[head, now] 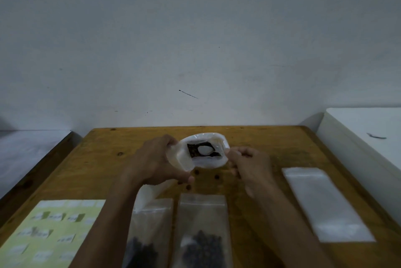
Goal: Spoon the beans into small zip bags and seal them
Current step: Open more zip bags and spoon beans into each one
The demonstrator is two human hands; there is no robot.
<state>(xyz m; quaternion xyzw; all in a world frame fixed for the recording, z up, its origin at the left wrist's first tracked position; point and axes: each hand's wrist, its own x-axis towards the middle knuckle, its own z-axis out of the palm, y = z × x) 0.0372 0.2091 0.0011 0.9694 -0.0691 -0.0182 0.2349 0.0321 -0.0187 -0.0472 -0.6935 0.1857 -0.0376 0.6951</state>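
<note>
A white plastic bag of dark beans [202, 152] is held up above the wooden table [108, 159], its mouth spread wide toward me. A white spoon [205, 150] lies inside on the beans. My left hand [155, 160] grips the bag's left edge. My right hand [249, 163] pinches its right edge. Two small zip bags holding dark beans lie near me: one [149, 235] partly under my left forearm, the other [202, 230] beside it. A few loose beans [216, 177] lie on the table under the big bag.
A stack of empty clear zip bags [325, 202] lies to the right. A pale green sheet of labels [50, 233] sits at the front left. A white box [364, 137] stands beyond the table's right edge. A white wall rises right behind the table.
</note>
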